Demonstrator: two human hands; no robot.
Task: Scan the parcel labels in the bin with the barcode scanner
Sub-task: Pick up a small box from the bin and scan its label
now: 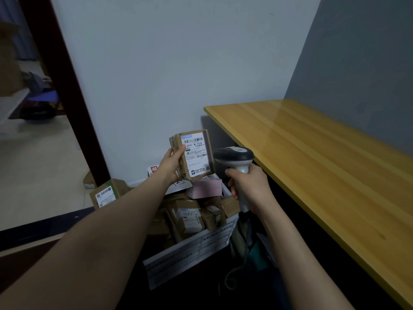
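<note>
Brown taped cardboard parcel [193,154] clamped in my left hand [171,164]; right hand [250,184] gripped grey-white barcode scanner [237,159] near right. Tilted label risked misread.

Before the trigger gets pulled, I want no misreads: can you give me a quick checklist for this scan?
1. Parcel gripped in left hand: ok.
2. Label faces the camera, barcode uncovered: ok.
3. Barcode scanner held in right hand: ok.
4. Scanner head aimed at the label: cannot tell; it sits beside the parcel.
5. Bin below holds more parcels: ok.
6. Finger on trigger: cannot tell.
</note>
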